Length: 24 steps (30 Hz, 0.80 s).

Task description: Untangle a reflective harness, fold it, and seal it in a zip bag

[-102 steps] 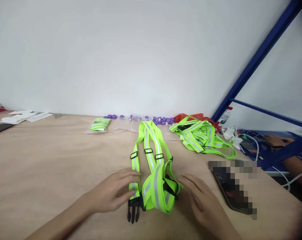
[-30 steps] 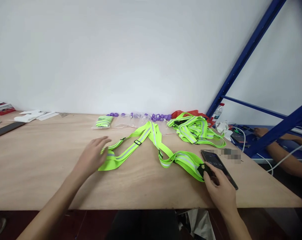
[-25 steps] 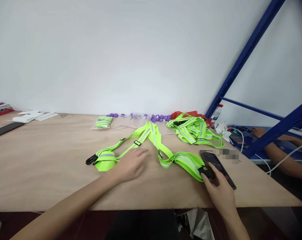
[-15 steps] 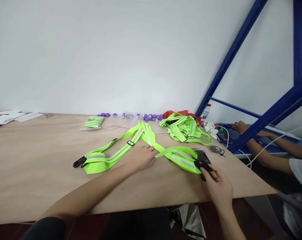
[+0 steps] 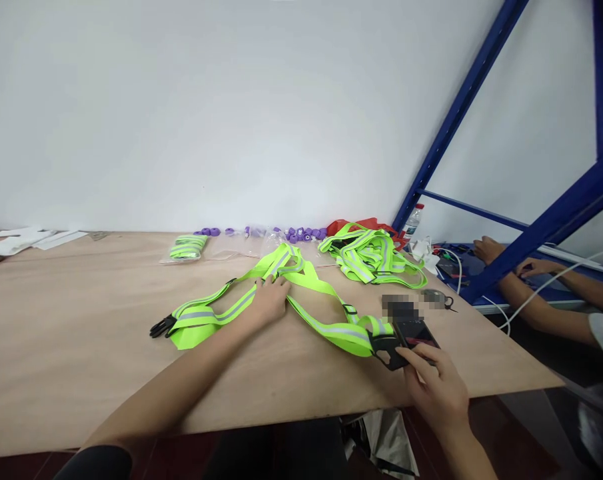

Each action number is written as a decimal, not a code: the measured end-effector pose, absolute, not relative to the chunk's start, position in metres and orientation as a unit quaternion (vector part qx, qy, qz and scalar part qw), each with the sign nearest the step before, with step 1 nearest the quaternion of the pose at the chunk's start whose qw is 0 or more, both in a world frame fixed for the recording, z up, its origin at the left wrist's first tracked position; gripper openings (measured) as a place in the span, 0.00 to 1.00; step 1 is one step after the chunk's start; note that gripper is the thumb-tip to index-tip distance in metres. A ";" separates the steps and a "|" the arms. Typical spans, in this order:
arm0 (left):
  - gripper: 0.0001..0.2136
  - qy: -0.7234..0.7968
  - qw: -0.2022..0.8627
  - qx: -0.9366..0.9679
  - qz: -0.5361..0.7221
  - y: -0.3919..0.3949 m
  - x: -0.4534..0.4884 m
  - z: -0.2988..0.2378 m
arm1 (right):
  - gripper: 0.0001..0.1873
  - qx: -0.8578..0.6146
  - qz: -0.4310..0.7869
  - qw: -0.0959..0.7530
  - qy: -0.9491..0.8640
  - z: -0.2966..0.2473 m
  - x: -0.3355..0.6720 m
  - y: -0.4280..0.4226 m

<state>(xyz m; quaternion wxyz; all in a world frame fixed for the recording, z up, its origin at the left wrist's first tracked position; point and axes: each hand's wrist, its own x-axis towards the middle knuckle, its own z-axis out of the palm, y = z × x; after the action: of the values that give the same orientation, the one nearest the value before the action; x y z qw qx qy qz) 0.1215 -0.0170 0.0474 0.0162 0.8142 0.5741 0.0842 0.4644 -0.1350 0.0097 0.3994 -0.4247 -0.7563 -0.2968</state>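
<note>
A fluorescent yellow-green reflective belt harness point(image 5: 326, 330) with grey stripes lies spread across the table. My left hand point(image 5: 271, 300) is closed on its strap near the middle, fingers curled over the webbing. At the harness's right end, my right hand point(image 5: 438, 390) pinches the edge of a black plastic buckle point(image 5: 387, 351). Just behind those fingers lies a dark phone point(image 5: 417, 331), partly covered by the hand. Another black buckle point(image 5: 162, 326) rests at the left end, apart from both hands. A black strap slider point(image 5: 350, 310) sits on the right strap.
A pile of similar straps point(image 5: 371, 257) lies at the back right beside red fabric point(image 5: 366, 225). Along the wall are a bagged folded strap point(image 5: 188, 247), purple rolls point(image 5: 301, 235) and clear bags. A blue frame point(image 5: 541, 233) and another person's arms point(image 5: 531, 303) are at right.
My left hand has moved left and slightly up along the harness, bunching the strap near its top. The right buckle has shifted left and turned flatter, with my right hand at its edge.
</note>
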 end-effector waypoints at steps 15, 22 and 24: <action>0.20 0.322 0.115 0.933 0.112 -0.112 0.197 0.045 | 0.20 -0.374 -0.169 0.426 -0.807 0.038 0.407 -0.127; 0.28 0.355 0.419 0.789 0.275 -0.104 0.194 0.036 | 0.22 -0.391 -0.117 0.453 -0.793 0.036 0.377 -0.120; 0.29 0.369 0.487 0.731 0.305 -0.099 0.190 0.037 | 0.22 -0.388 -0.071 0.451 -0.801 0.033 0.375 -0.121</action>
<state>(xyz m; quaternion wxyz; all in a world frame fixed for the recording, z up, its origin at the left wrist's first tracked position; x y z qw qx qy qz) 0.1905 -0.0995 0.0366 0.4866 0.7305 0.3693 0.3053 0.3750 -0.1206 0.0331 0.4514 -0.3876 -0.8006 -0.0707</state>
